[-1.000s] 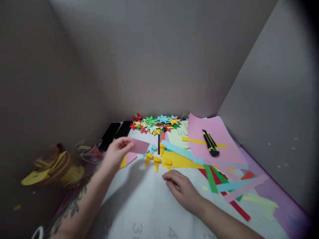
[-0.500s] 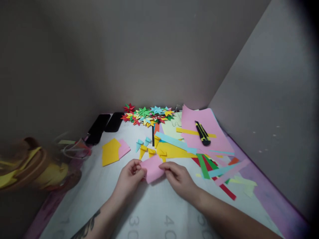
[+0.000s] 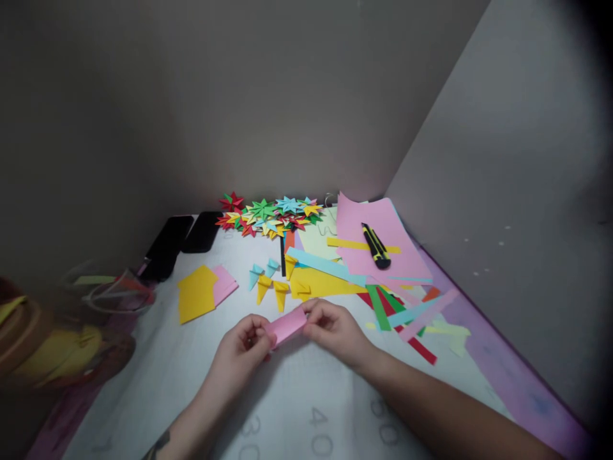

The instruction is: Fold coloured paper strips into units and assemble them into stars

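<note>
A pink piece of paper (image 3: pixel 288 326), now a narrow folded rectangle, is pinched at both ends above the white table mat. My left hand (image 3: pixel 246 345) grips its left end between thumb and fingers. At the right end, my right hand (image 3: pixel 335 329) holds it the same way. Just beyond the hands lie several small folded yellow paper pieces (image 3: pixel 280 294) and two light-blue ones (image 3: pixel 255 276). Left of these sit a stack of yellow paper squares (image 3: pixel 196 295) and pink paper squares (image 3: pixel 225 285).
Folded paper stars (image 3: pixel 263 209) pile against the back wall. A black-and-yellow utility knife (image 3: pixel 376 246) rests on pink sheets (image 3: pixel 407 255). Coloured strips (image 3: pixel 383 310) lie scattered at right. Two dark phones (image 3: pixel 204 232) are at back left, near a blurred pot-like object (image 3: pixel 22 329).
The pink paper went from an open square to a folded narrow rectangle, still held in both hands. The view has shifted slightly, moving the scene left.
</note>
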`<state>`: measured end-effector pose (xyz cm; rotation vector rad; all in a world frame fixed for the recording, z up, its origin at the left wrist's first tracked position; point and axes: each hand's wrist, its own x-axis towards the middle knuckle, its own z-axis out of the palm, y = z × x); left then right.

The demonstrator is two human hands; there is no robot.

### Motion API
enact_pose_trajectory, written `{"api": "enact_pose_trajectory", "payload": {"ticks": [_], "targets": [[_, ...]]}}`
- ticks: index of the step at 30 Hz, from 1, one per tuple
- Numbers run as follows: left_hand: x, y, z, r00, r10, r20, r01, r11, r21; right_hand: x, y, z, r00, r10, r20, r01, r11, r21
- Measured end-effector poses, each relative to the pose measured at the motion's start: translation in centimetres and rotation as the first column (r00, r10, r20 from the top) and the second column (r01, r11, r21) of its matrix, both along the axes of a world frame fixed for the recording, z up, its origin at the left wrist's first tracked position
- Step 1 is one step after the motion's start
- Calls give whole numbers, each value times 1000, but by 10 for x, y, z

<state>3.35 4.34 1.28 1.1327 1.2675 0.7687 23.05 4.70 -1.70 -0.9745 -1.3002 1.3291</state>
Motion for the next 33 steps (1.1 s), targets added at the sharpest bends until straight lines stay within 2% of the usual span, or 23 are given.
{"api": "enact_pose_trajectory", "payload": {"ticks": [3,5,8,11,14,17,23,29,33], "targets": [[2,-2,-2,998,-63,3,63,998,-1,0,0,-3,994,-42,-105,28,991,-132],[2,-4,-4,999,-40,14,39,999,31,-1,0,-5,988,-87,-128,64,982,-178],[2,-7,-5,1000,29,1,-28,983,181,-1,0,-4,982,-147,-115,123,974,-190],[2,-8,-4,996,-27,-86,58,922,382,-2,-2,-1,984,-157,-87,141,976,-169],[2,-8,-3,982,-41,-185,124,878,463,-3,-5,1,988,-149,-45,142,979,-144],[4,-8,-3,983,-28,-180,101,907,408,-4,-7,2,990,-142,-14,139,982,-127],[6,-9,-7,997,48,-54,-37,983,179,-6,-10,1,990,-136,-42,130,984,-124],[8,-9,-11,988,147,42,-149,987,60,-7,-11,3,989,-140,-40,134,982,-130],[9,-10,-9,985,163,50,-165,986,36,-7,-11,4,989,-141,-39,135,982,-130]]}}
